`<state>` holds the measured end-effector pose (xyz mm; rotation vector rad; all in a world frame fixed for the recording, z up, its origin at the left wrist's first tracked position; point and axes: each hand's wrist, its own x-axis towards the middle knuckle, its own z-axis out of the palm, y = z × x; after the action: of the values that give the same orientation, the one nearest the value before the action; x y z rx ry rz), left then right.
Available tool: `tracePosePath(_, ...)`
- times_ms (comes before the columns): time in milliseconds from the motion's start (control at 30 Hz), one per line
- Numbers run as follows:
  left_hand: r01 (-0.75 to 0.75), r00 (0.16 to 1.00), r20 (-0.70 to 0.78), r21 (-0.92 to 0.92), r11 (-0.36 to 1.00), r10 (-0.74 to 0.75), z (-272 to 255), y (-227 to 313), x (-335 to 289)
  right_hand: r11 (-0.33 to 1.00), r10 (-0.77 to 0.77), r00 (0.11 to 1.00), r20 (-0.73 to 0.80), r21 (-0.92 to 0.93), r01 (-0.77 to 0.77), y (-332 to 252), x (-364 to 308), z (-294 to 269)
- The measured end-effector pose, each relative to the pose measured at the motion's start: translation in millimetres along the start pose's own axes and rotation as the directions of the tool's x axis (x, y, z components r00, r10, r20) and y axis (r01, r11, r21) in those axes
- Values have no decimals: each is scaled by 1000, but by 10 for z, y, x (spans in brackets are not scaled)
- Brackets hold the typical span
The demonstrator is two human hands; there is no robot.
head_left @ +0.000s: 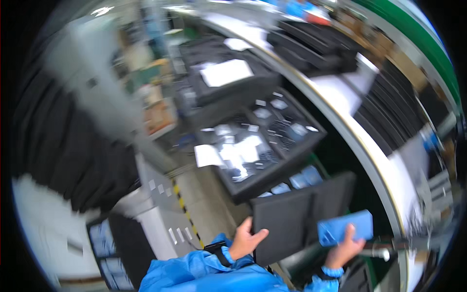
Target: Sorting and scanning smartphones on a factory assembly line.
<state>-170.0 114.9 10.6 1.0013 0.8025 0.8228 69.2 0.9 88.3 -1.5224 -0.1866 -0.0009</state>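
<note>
My left hand (247, 239) is at the left edge of a black padded panel (284, 226), its thumb across the front and the other fingers partly hidden. The panel stands tilted in front of me, like a lid or flap. My right hand (346, 249) grips a flat blue rectangular object (345, 228) the size of a phone, held in front of the panel's right side. Behind the panel are several pale blue wrapped pieces (306, 177). Motion blur hides finer detail.
Beyond the panel stands a large black divided tray (292, 158) of small parts and clear bags. Another black case (265, 80) carries a white sheet (226, 73). A long white workbench (362, 141) with black trays runs along the right. Grey cabinets (168, 214) stand left.
</note>
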Motion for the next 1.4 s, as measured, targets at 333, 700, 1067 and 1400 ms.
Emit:
tracePosePath(333,-589,653,-388,280,758,650,-1168,2038,-1791,754,187,915,357,545,-367,-154,231,-492)
tracePosePath(700,-881,-367,-530,463,-102,765,-2246,5480,-2824,663,363,676,641,332,-671,-318,-793,-70)
tracePosePath(1067,-604,32,139,792,-91,990,-2406,7503,-1893,650,442,704,556,344,-678,-359,-1830,429)
tracePosePath(1400,-112,-17,340,934,-340,940,-2174,6709,-1049,656,460,673,579,289,-697,309,-1915,279)
